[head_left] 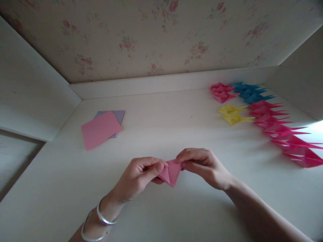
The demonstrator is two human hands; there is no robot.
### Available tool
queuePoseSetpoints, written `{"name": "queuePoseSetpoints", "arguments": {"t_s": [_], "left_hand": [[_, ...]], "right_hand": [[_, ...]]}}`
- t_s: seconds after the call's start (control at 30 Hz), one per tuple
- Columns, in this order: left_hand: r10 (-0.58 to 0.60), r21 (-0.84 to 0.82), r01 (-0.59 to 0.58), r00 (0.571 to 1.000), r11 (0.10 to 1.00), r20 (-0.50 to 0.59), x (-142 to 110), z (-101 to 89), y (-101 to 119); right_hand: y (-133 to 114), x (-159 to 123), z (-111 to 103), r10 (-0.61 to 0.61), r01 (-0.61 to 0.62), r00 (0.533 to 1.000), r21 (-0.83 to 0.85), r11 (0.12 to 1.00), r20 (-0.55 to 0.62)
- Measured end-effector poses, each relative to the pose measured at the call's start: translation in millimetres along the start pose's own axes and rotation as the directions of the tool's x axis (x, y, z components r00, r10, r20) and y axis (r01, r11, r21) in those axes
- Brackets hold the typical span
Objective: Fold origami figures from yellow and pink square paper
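Observation:
A small pink folded origami paper [173,173] is held up between both hands above the white tabletop. Its visible part narrows to a point at the bottom, with a crease running down its face. My left hand [141,176] pinches its left edge, the thumb in front and fingers behind. On the other side, my right hand [204,166] grips the upper right corner between thumb and forefinger. Fingertips cover both side corners of the paper. Two silver bangles [102,218] sit on my left wrist.
Pink square sheets [101,129] lie on purple paper [118,116] at the left. Along the right stand folded paper pieces: dark pink ones [280,129], blue ones [252,93], yellow ones [233,117] and lighter pink ones [223,92]. A flowered wall [156,37] rises behind.

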State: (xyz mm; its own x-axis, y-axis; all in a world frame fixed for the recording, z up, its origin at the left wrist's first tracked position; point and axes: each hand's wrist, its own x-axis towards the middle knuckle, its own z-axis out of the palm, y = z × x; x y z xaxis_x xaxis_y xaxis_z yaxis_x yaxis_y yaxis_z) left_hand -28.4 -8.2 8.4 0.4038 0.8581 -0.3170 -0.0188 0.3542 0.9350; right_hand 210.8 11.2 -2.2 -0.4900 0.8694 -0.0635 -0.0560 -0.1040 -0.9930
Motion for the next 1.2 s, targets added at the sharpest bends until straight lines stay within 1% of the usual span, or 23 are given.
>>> {"name": "queuePoseSetpoints", "arguments": {"t_s": [0.1,0.17,0.27,0.37,0.43,0.53,0.63,0.73,0.87,0.9,1.03,1.2], "left_hand": [[-0.036,0.021,0.036,0.999,0.999,-0.001,2.7,2.4,-3.0],[-0.043,0.052,0.043,0.999,0.998,-0.01,3.9,3.1,-4.0],[-0.015,0.157,0.012,1.0,0.988,0.022,5.4,3.3,-3.1],[0.004,0.22,-0.018,0.998,0.975,0.063,6.4,3.6,-1.2],[0.021,0.278,-0.033,0.999,0.96,0.048,6.8,4.3,-0.7],[0.081,0.396,-0.077,0.997,0.915,0.005,7.2,6.2,-1.0],[0.109,0.452,-0.099,0.994,0.886,0.004,7.9,8.5,-0.7],[0.103,0.452,-0.102,0.994,0.886,0.022,8.1,11.4,0.7],[0.115,0.467,-0.122,0.992,0.876,0.043,7.5,15.9,1.0],[0.114,0.465,-0.121,0.993,0.877,0.043,7.4,16.5,0.3],[0.092,0.41,-0.09,0.996,0.908,0.016,8.1,15.0,-4.1],[0.031,0.252,-0.022,0.999,0.967,-0.033,8.6,10.6,-8.4]], "right_hand": [[-3.2,0.9,0.0,-0.052,0.053,0.999,-0.147,0.988,0.009],[-2.4,1.8,1.8,-0.065,0.059,0.998,-0.21,0.976,-0.024],[3.3,3.0,5.0,-0.016,-0.006,0.994,-0.2,0.98,-0.107],[9.2,3.7,6.6,0.031,-0.06,0.988,-0.192,0.98,-0.152],[11.7,4.0,6.8,0.051,-0.087,0.984,-0.211,0.974,-0.171],[14.4,4.8,6.8,0.083,-0.13,0.977,-0.236,0.963,-0.198],[15.4,5.9,7.4,0.09,-0.14,0.976,-0.254,0.957,-0.201],[12.4,6.6,8.8,0.092,-0.135,0.98,-0.252,0.958,-0.175],[5.5,7.0,10.9,0.103,-0.102,0.995,-0.298,0.949,-0.012],[4.3,7.2,11.3,0.1,-0.092,0.995,-0.313,0.945,0.008],[2.7,7.9,11.2,0.091,-0.088,0.996,-0.301,0.949,-0.007],[1.5,7.1,10.2,0.062,-0.074,0.997,-0.272,0.96,-0.051]]}}
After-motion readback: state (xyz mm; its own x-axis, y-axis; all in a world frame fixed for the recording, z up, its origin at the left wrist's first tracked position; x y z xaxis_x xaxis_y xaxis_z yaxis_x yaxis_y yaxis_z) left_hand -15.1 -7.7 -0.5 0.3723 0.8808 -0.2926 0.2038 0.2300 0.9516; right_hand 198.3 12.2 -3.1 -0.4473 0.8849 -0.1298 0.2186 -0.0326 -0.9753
